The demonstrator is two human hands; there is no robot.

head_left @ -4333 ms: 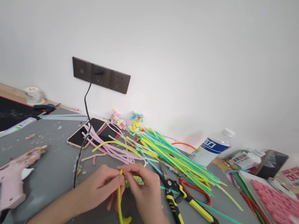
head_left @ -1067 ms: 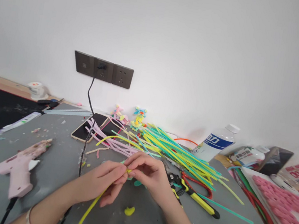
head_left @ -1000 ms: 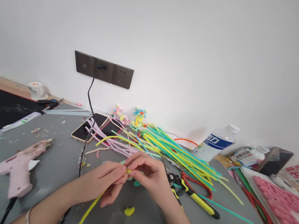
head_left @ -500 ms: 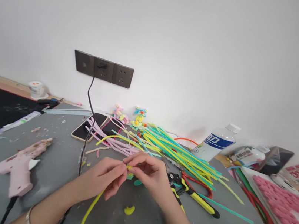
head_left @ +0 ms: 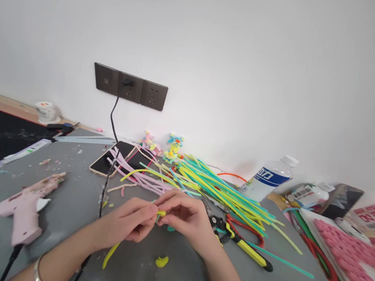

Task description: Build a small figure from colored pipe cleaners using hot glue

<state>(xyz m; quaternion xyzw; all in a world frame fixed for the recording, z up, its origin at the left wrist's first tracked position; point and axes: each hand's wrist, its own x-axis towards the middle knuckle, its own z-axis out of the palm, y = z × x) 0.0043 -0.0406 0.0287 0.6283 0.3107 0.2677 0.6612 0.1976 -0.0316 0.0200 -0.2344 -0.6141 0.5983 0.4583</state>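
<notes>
My left hand (head_left: 127, 223) is closed around a yellow pipe cleaner (head_left: 110, 255), whose loose tail hangs down below the palm. Its short, bent upper end shows between the fingertips of both hands. My right hand (head_left: 187, 218) pinches at that end with thumb and fingers, the wrist coming in from the right. On the grey table beneath them lies a small coiled yellow piece (head_left: 161, 262). Just behind the hands, a teal scrap (head_left: 170, 228) is partly covered by the right fingers.
A pink glue gun (head_left: 27, 210) lies at left, near a black cable (head_left: 104, 189) and a phone (head_left: 101, 163). Yellow and teal pipe cleaners (head_left: 225, 195) spread behind, with pliers (head_left: 245, 245) at right. Small figures (head_left: 174, 148) stand by the wall; a bottle (head_left: 268, 178) is at back right.
The yellow tail under my left hand has risen and shows shorter. My left fingers have curled in more, and more of the bent yellow end shows between the hands.
</notes>
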